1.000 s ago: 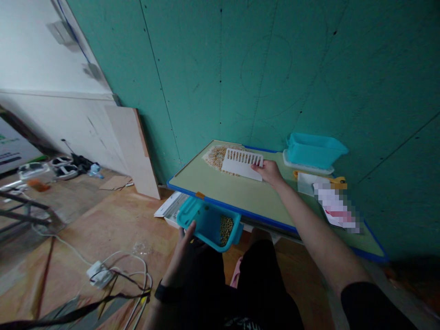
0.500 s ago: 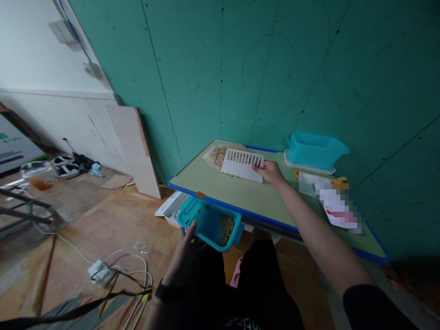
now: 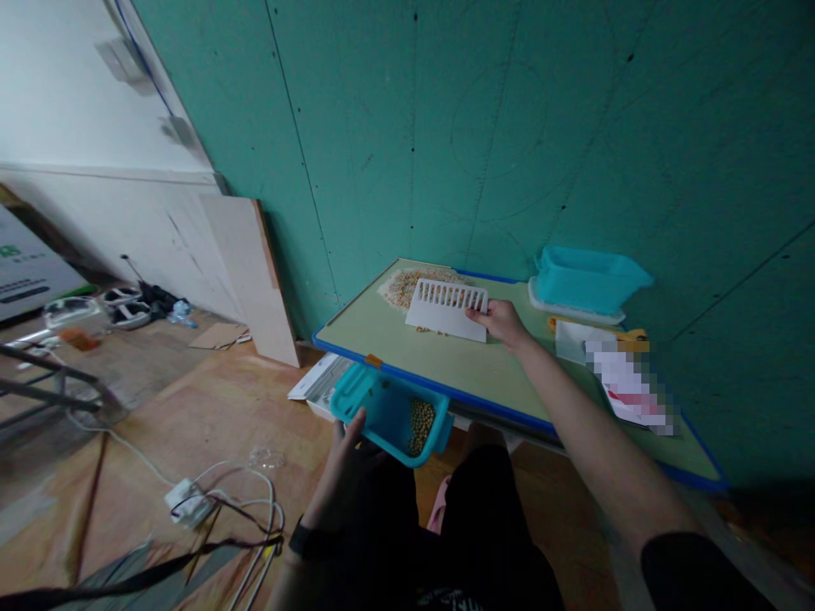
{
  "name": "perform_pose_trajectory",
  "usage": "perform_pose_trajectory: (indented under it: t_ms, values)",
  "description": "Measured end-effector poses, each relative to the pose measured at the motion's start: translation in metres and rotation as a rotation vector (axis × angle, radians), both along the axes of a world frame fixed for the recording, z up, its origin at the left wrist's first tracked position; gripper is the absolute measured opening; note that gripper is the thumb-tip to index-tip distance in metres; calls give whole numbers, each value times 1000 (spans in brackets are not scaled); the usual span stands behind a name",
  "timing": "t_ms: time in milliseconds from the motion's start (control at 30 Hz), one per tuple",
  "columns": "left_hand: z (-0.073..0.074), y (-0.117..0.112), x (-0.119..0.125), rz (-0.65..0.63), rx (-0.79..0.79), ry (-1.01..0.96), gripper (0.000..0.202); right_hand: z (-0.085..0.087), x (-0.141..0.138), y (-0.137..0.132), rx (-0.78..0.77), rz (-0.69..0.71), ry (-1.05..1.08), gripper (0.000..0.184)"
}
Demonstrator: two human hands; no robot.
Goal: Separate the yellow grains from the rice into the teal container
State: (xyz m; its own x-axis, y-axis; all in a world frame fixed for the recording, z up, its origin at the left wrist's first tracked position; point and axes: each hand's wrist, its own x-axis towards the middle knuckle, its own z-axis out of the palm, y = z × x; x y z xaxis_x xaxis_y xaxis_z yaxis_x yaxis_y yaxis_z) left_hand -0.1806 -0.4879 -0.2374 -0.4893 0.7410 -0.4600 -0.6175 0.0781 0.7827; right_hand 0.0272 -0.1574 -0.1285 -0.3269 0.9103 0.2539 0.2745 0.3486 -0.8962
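Note:
My left hand [image 3: 345, 469] grips a turquoise plastic bin [image 3: 390, 412] below the near edge of the green table [image 3: 446, 361]; some beans [image 3: 418, 423] lie in the bin. My right hand [image 3: 503, 322] reaches across the table and holds a white slotted scraper [image 3: 446, 309] by its right end. The scraper stands on edge just in front of a pile of beans [image 3: 405, 287] at the table's far left corner.
A second turquoise bin [image 3: 586, 280] on a white lid stands at the back right, with papers [image 3: 627, 382] and an orange object beside it. A wooden board [image 3: 255, 276] leans on the wall at left. Cables and a power strip [image 3: 186, 502] lie on the floor.
The scraper has slid slightly toward me with my right hand, leaving a few beans showing under its edge. The bin and left hand stay put.

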Motion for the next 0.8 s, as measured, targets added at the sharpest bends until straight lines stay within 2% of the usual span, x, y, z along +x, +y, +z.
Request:
perform_pose_trajectory:
  t_ms: [133,267,467,567,700,800]
  values:
    - [-1,1,1,15,-6,0,98,0,0,-3,-40,3,2,53]
    - [-4,2,0,5,9,-3,88,-1,-1,-8,-63,45,28,59]
    - [-2,3,-1,25,-43,7,73,-1,-2,-13,-13,54,52,54]
    - [-3,3,-2,22,-18,4,77,-2,-1,-14,-38,67,43,52]
    - [-7,3,-4,19,-3,-13,92,-4,1,-16,-52,85,52,50]
    - [-7,3,-3,17,-15,-26,88,-6,2,-19,-55,76,43,51]
